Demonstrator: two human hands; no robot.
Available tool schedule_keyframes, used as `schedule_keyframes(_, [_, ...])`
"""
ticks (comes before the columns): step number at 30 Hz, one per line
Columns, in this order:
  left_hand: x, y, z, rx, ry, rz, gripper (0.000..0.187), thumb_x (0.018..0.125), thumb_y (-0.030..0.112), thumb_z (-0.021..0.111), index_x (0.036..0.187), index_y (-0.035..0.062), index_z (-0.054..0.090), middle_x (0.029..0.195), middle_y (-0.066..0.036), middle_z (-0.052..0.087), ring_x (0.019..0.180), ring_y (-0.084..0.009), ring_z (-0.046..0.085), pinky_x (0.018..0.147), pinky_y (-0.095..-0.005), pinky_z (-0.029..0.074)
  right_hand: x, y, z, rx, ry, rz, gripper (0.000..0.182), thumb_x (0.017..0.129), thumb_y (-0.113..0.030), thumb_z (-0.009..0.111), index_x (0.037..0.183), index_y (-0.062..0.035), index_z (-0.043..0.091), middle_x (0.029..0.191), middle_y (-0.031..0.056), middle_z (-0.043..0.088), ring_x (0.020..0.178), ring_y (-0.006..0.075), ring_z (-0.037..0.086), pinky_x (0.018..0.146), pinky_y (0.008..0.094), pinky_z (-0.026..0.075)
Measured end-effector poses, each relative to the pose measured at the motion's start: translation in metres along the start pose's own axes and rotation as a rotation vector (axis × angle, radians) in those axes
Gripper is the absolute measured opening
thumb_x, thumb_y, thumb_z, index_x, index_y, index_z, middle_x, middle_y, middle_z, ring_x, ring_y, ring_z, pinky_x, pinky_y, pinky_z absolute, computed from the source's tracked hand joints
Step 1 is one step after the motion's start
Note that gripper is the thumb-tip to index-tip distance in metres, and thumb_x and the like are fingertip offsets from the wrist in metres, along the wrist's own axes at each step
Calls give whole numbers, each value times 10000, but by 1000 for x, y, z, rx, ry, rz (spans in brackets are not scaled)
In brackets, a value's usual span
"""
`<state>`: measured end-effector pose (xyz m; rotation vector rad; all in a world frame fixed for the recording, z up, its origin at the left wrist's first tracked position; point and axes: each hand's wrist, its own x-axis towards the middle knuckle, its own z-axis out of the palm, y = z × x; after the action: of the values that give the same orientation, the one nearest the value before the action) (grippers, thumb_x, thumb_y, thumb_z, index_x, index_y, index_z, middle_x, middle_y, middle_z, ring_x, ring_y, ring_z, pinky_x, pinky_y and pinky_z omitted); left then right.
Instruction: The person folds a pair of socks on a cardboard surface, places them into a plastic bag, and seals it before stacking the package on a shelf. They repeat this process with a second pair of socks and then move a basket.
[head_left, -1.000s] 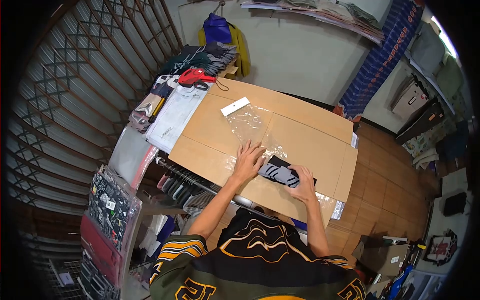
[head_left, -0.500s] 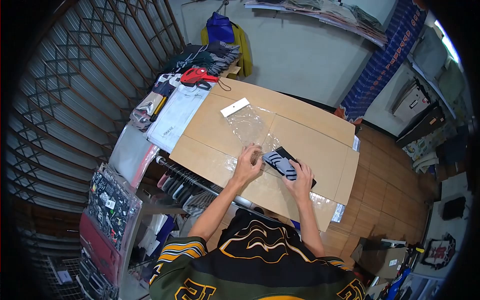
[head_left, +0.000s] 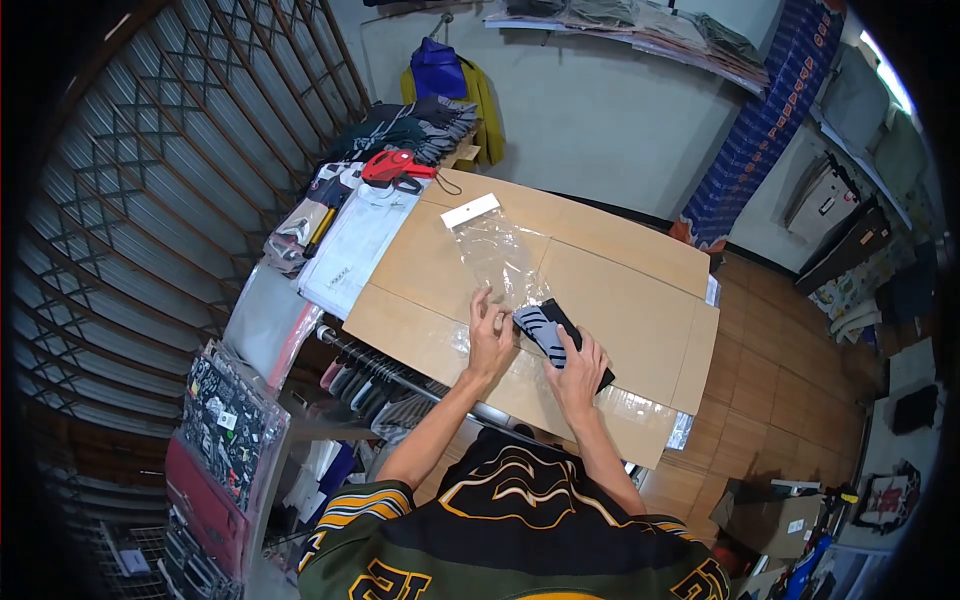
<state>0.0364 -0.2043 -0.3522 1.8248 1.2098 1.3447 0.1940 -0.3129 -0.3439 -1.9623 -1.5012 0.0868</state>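
A clear plastic bag [head_left: 497, 262] with a white header strip lies on the cardboard-topped table, its open end toward me. At that end my left hand [head_left: 491, 335] pinches the bag's edge between thumb and fingers. My right hand [head_left: 580, 372] grips a folded pair of socks [head_left: 541, 334], grey with black stripes on top and black beneath. The socks' far end is right at the mouth of the bag, beside my left fingertips. Part of the socks is hidden under my right fingers.
The cardboard tabletop [head_left: 625, 285] carries tape along its seams. A red tag gun [head_left: 398, 170] sits at the far left corner near white sheets [head_left: 362, 248] and a yellow-handled cutter [head_left: 319, 231]. Clothes hang on a rail [head_left: 385, 375] below the near left edge.
My right hand has brought the socks left and toward me, closer to the bag's mouth. My left hand has shifted slightly left and nearer, still at the bag's edge.
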Motion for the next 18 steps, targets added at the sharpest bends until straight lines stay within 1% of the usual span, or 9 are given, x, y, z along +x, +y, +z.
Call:
schedule_keyframes(2, [0,1,2,4,9,50,102,954,-12,681,1054,7,675,1570,-321,425,1462,-483,494,965,-435,593,-1,-2,4,0,-2,19,728,723,-253,920,1413,-187,696,1464,174,570,1368,358,504,1148,531,352])
schedule_keyframes(5, [2,-8,1,15,-30,-21,118,966,-13,668,1083,7,676,1636,-388,265,1502,-564,374,950,-461,625,1,-7,9,-36,-30,11,778,747,-263,908,1474,-186,643,1488,197,543,1386,373,481,1144,553,339])
schedule_keyframes(7, [4,-16,2,88,-59,3,101,970,-9,665,1069,3,676,1641,-421,240,1488,-570,398,872,-430,646,2,-12,13,-59,-50,-2,803,762,-263,898,1507,-184,609,1502,213,526,1398,382,466,1142,565,332])
schedule_keyframes(9, [4,-14,1,83,-84,-28,89,970,-10,661,1058,-1,673,1642,-447,227,1466,-579,428,843,-422,648,4,-15,17,-70,-74,-18,818,787,-261,880,1538,-166,572,1536,249,491,1417,399,445,1138,583,329])
schedule_keyframes(11, [6,-3,-3,1,-100,-111,82,967,-15,656,1047,-7,666,1642,-466,227,1438,-590,464,863,-437,632,8,-17,24,-81,-72,-40,821,794,-258,874,1546,-158,560,1552,260,474,1433,404,434,1135,588,333])
schedule_keyframes(14, [7,-10,-5,67,-106,-29,67,956,-22,658,1023,-22,660,1621,-477,271,1400,-598,504,918,-470,597,18,-19,36,-75,-70,-73,835,809,-224,843,1572,-134,517,1596,292,419,1482,438,386,1133,614,332])
schedule_keyframes(16, [12,-16,-11,31,-190,-15,120,949,-5,669,1069,-8,654,1594,-489,312,1480,-585,409,1136,-492,421,26,-22,43,-97,-59,-88,830,821,-207,820,1581,-125,496,1596,308,412,1493,455,373,1139,615,327])
schedule_keyframes(17, [11,-19,-13,13,-232,-11,147,946,3,675,1091,-1,650,1581,-494,332,1519,-578,362,1246,-503,333,29,-22,49,-105,-73,-94,828,824,-204,809,1582,-112,487,1613,322,382,1513,470,345,1146,622,322])
schedule_keyframes(18, [10,-19,-13,54,-209,8,210,944,9,683,1146,-12,634,1592,-480,330,1515,-572,372,1218,-524,365,31,-24,48,-86,-76,-96,826,829,-210,807,1583,-106,484,1615,327,376,1514,475,340,1154,628,316])
